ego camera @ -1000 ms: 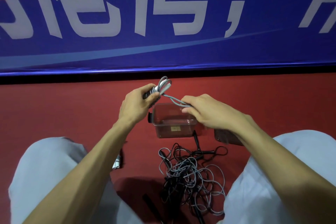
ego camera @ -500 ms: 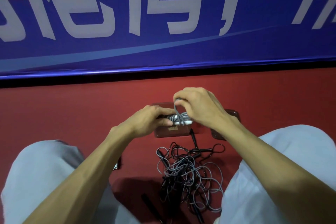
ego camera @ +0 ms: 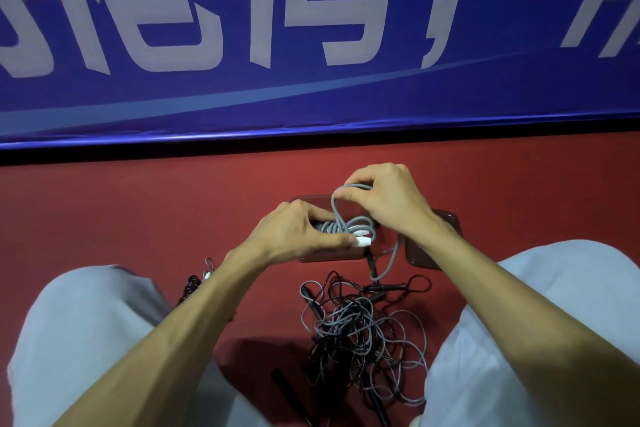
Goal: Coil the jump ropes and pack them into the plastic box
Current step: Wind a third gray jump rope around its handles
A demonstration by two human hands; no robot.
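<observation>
You've brought the coil (ego camera: 346, 229) down over the box (ego camera: 325, 255): left hand (ego camera: 294, 236) gripping it, right hand (ego camera: 391, 201) pinching a last wrap, so it looks almost ready to pack.

Rope tangle (ego camera: 360, 329) before box (ego camera: 308, 200); lid (ego camera: 424, 253), apparently, right of box; coil (ego camera: 192, 284) left of tangle.

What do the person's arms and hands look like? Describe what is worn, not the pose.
Both the left hand and right hand are bare: no gloves, rings or watch show. The forearms are bare too, with no sleeve in view. Light grey trousers cover the knees.
</observation>
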